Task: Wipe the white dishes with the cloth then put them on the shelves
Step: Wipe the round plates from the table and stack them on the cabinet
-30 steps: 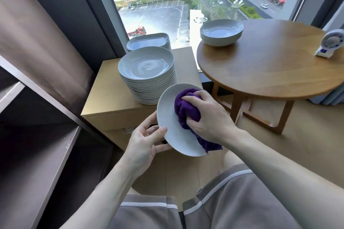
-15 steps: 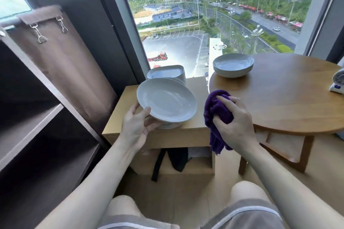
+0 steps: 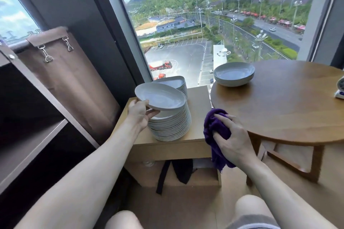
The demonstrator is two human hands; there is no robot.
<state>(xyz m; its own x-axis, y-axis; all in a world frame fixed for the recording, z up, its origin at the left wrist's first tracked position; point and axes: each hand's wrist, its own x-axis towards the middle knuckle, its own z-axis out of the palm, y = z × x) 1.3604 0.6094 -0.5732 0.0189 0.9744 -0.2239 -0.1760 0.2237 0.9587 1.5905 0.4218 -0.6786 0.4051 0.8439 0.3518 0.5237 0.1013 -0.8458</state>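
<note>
Purple cloth (image 3: 214, 124) is off the white plate (image 3: 160, 96) now: a second ago the right hand (image 3: 230, 139) rubbed it on the plate, and now this hand only grips it bunched, beside the edge of the round table (image 3: 279, 108). The left hand (image 3: 138, 112) pinches the plate at its near rim, thumb on top, and has raised it, slightly tilted, just over the tall stack (image 3: 171, 126) on the wooden cabinet (image 3: 197, 98). I judge the wiping of this plate finished, so it remains to carry it left to the shelves (image 3: 33, 141).

Round wooden table (image 3: 288, 113), low wooden cabinet (image 3: 167, 149), perhaps a fan (image 3: 340, 87)
</note>
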